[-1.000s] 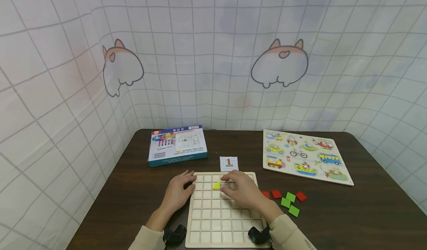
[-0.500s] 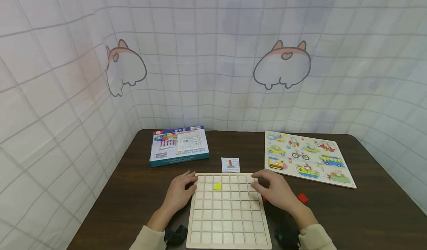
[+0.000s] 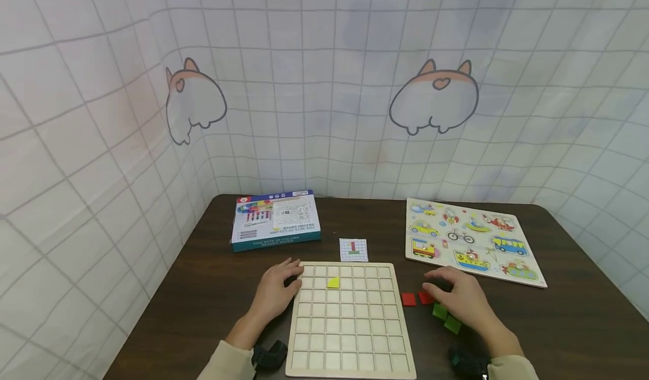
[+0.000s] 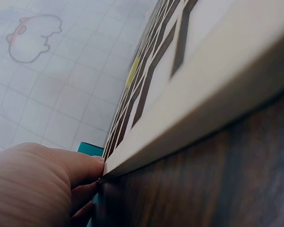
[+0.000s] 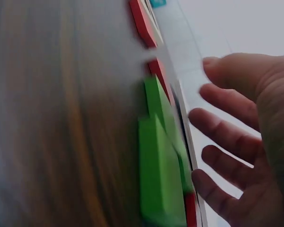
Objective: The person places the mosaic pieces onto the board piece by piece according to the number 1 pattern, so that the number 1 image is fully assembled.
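A pale wooden grid board lies on the dark table, with one yellow tile in an upper-left cell. My left hand holds the board's upper left edge, its fingertips at the corner in the left wrist view. To the right of the board, my right hand hovers over loose tiles, fingers spread and slightly bent around nothing. Beneath or beside it are a red tile and green tiles. Another red tile lies by the board's right edge. The hand hides part of the pile in the head view.
A small pattern card showing a red and green shape lies just behind the board. A boxed set is at the back left, and a vehicle picture puzzle at the back right. A white grid curtain surrounds the table.
My right hand has moved right, from beside the yellow tile on the board to above the loose tiles. The left hand stays at the board's edge. The view has shifted slightly.
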Demonstrator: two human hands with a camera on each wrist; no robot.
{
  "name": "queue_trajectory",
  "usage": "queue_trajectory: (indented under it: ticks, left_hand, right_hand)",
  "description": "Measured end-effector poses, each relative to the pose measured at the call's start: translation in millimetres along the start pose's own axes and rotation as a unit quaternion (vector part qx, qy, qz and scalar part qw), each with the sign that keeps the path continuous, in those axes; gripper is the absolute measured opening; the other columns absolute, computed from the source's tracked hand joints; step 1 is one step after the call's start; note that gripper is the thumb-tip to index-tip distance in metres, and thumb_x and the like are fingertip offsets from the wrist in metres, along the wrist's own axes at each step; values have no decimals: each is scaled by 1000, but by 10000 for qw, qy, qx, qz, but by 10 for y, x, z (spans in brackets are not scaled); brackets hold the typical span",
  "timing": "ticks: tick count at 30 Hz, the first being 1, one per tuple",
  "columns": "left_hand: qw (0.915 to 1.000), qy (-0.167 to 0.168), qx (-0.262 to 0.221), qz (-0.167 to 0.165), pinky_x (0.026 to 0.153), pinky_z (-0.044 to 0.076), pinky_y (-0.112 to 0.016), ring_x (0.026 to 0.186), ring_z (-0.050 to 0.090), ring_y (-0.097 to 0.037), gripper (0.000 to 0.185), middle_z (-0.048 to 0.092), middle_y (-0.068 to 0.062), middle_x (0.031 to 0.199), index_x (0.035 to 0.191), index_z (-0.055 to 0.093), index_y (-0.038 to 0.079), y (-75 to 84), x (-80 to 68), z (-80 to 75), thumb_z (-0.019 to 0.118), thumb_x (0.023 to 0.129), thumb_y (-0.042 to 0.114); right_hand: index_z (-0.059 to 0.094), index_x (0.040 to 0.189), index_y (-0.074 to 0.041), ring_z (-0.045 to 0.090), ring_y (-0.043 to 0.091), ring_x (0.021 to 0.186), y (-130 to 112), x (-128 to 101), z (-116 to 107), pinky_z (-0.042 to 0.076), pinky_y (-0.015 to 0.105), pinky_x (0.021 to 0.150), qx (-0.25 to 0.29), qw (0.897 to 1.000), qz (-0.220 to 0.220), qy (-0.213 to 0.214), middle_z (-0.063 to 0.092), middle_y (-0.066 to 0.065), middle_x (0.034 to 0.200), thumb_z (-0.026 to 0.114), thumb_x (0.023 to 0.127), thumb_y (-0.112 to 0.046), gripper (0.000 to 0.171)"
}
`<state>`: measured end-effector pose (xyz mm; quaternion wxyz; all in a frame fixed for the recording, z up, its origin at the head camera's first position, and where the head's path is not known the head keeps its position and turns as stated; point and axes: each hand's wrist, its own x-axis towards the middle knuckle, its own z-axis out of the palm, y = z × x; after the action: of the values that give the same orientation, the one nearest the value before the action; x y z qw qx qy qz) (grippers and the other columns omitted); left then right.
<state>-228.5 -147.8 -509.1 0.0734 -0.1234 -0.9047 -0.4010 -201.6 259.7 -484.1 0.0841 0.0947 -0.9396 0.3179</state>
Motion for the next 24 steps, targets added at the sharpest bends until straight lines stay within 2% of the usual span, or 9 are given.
queue_trajectory:
  ticks: [6, 10, 18, 24]
  left_hand:
    - [10000, -25, -28, 41, 115, 27, -52, 137, 43, -29, 32, 57, -7, 139, 123, 68, 5, -6, 5, 3, 67, 93, 13]
    - [9999, -53, -97, -35, 114, 28, -55, 138, 42, -29, 32, 56, -7, 140, 124, 68, 6, -16, -9, -6, 66, 93, 14]
    - [9999, 4, -128, -38, 112, 30, -57, 137, 43, -29, 31, 58, -5, 138, 123, 69, 6, -13, -10, -16, 67, 92, 12]
    - [10000, 3, -58, -51, 113, 28, -56, 137, 42, -29, 31, 58, -5, 138, 123, 69, 6, -1, 4, 4, 67, 92, 13]
  right_hand:
    - [74, 106, -20, 61, 27, 105, 69, -45, -98, 50, 53, 89, -99, 9987, -16, -504, 65, -4, 106, 78, 80, -46, 36]
    - [72, 100, -23, 59, 22, 101, 59, -64, -101, 49, 50, 87, -90, 9976, -75, -685, 61, -7, 102, 81, 77, -43, 32]
    - [70, 94, -25, 56, 20, 95, 8, -58, -42, 45, 50, 82, -571, 9970, -203, -489, 58, -7, 99, 82, 77, -30, 21]
    - [72, 98, -22, 59, 24, 100, 22, -48, -45, 48, 52, 87, -511, 9977, 25, -450, 61, -4, 101, 80, 81, -33, 21]
